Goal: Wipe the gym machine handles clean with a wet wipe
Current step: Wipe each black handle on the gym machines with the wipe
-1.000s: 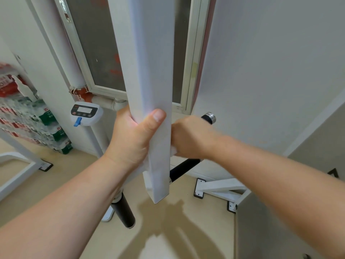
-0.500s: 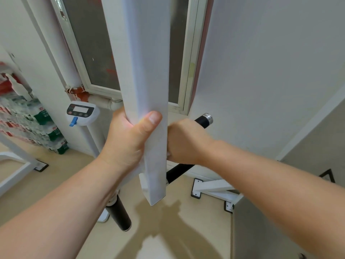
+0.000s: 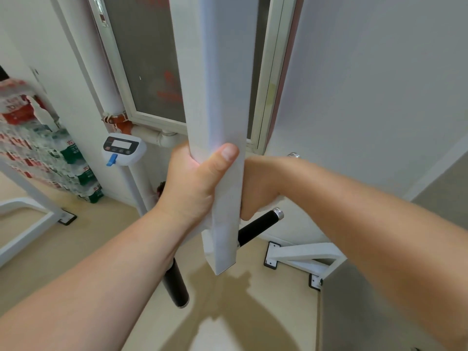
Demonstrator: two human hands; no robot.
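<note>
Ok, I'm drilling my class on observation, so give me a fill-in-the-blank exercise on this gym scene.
1. The left hand grips the white post with its ____ across the front.
2. The handle below the right hand is ____ with a silver cap.
3. The tab on the small display is ____.
Missing words: thumb; black; blue.

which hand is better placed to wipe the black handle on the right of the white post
Right. The right hand sits just above that black handle, its fingers hidden behind the white post. The left hand grips the post from the other side.
</note>
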